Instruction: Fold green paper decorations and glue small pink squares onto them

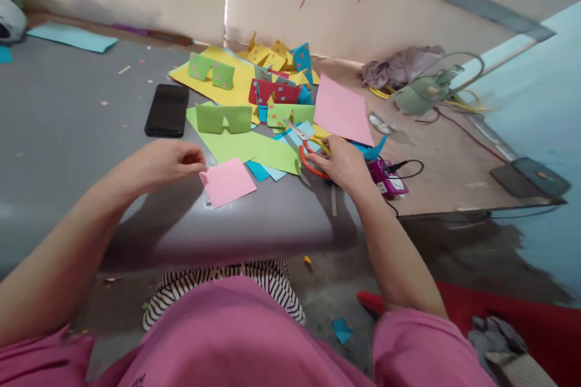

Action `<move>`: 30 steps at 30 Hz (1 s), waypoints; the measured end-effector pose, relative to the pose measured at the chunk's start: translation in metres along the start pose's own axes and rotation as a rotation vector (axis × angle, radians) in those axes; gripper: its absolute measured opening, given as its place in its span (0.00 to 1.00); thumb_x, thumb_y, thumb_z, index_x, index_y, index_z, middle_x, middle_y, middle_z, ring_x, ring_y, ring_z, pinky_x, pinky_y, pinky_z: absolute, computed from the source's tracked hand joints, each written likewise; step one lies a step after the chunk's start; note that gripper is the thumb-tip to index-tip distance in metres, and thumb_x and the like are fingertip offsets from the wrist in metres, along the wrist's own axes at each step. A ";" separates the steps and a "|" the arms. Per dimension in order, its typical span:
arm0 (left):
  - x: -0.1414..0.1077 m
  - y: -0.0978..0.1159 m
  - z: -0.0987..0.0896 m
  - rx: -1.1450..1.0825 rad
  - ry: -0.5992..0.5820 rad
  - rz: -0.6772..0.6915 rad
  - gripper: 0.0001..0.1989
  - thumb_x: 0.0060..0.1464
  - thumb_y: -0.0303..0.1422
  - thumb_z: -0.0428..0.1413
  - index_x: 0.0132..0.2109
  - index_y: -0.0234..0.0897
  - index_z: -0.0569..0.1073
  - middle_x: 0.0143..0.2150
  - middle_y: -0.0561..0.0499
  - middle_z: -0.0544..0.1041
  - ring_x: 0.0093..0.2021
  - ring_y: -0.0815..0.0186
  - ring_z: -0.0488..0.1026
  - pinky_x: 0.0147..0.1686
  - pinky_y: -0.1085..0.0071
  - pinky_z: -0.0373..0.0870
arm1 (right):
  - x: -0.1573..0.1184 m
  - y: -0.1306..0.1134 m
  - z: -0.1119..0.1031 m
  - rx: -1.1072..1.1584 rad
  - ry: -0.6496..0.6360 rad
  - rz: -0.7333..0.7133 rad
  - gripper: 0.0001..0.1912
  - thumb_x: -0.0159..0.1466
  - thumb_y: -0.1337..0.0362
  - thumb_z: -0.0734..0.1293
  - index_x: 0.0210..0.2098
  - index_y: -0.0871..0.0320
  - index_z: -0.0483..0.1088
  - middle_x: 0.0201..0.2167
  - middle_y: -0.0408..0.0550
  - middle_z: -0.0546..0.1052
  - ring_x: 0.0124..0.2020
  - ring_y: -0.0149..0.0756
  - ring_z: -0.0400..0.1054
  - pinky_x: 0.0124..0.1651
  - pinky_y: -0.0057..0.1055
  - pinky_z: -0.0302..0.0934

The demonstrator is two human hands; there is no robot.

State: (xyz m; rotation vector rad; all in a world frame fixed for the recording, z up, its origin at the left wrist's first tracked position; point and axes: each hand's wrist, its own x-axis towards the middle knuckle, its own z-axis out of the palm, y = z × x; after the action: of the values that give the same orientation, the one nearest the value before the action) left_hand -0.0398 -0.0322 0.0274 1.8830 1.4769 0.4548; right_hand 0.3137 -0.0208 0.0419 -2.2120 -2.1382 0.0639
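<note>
My left hand (175,160) pinches the left corner of a small pink paper square (228,184) at the front of the grey table. On the right, my right hand (341,160) has its fingers round the handles of a pair of scissors (313,151), one orange and one yellow. The blades point up and left over light blue paper, and how far they are apart is hard to see. Between my hands lies a light green sheet (245,148), with a plain green paper glasses shape (224,119) standing at its back edge.
Behind are a dotted green glasses shape (211,71), a red one (275,92) and yellow dotted pieces (272,54). A black phone (167,110) lies left. Rightward are a large pink sheet (342,109), a purple box with a cable (388,180) and a greenish bottle (422,94).
</note>
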 end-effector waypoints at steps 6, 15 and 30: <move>0.026 -0.028 -0.013 -0.012 -0.192 0.021 0.14 0.43 0.47 0.61 0.27 0.41 0.80 0.25 0.49 0.79 0.25 0.63 0.72 0.23 0.74 0.62 | 0.025 -0.005 0.025 0.088 0.033 -0.114 0.24 0.64 0.53 0.69 0.52 0.65 0.72 0.48 0.65 0.78 0.48 0.54 0.72 0.46 0.41 0.62; 0.028 -0.003 -0.017 -0.084 -0.240 -0.120 0.11 0.46 0.37 0.58 0.36 0.41 0.80 0.38 0.53 0.84 0.42 0.62 0.78 0.43 0.71 0.69 | 0.031 0.002 0.033 0.047 0.150 -0.239 0.22 0.65 0.57 0.67 0.53 0.63 0.74 0.49 0.64 0.78 0.52 0.56 0.70 0.54 0.48 0.63; 0.038 -0.011 -0.028 0.200 0.237 -0.181 0.20 0.57 0.40 0.54 0.52 0.32 0.72 0.43 0.42 0.82 0.38 0.59 0.78 0.39 0.66 0.70 | -0.050 0.000 0.015 0.323 0.097 -0.314 0.08 0.66 0.64 0.64 0.36 0.57 0.76 0.35 0.50 0.80 0.35 0.40 0.73 0.40 0.34 0.63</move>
State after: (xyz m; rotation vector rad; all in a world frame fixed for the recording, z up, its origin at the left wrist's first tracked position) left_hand -0.0548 0.0136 0.0338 1.8731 1.8933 0.4717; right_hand 0.3110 -0.0708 0.0262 -1.6570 -2.2090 0.2593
